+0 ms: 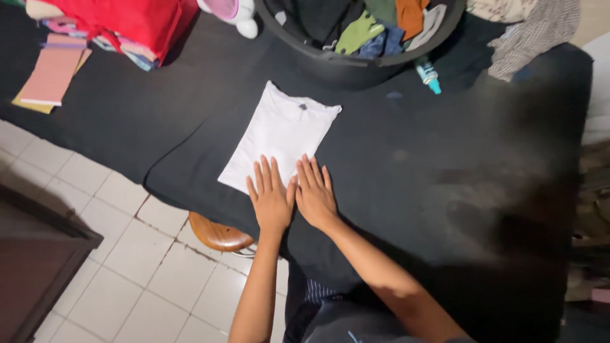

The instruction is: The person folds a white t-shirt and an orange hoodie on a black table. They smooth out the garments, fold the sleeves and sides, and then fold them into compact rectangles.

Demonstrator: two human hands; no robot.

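Both hands, left hand [271,198] and right hand [314,194], lie flat, fingers extended, grasping nothing, on the near edge of a folded white shirt [279,135]; its long axis runs diagonally, collar toward the black basket [356,63], on the black-covered table [445,165].

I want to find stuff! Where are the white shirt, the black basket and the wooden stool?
folded white shirt [279,130], head view, middle of cloth
round black laundry basket [356,67], head view, front wall
brown wooden stool [216,234], head view, seat
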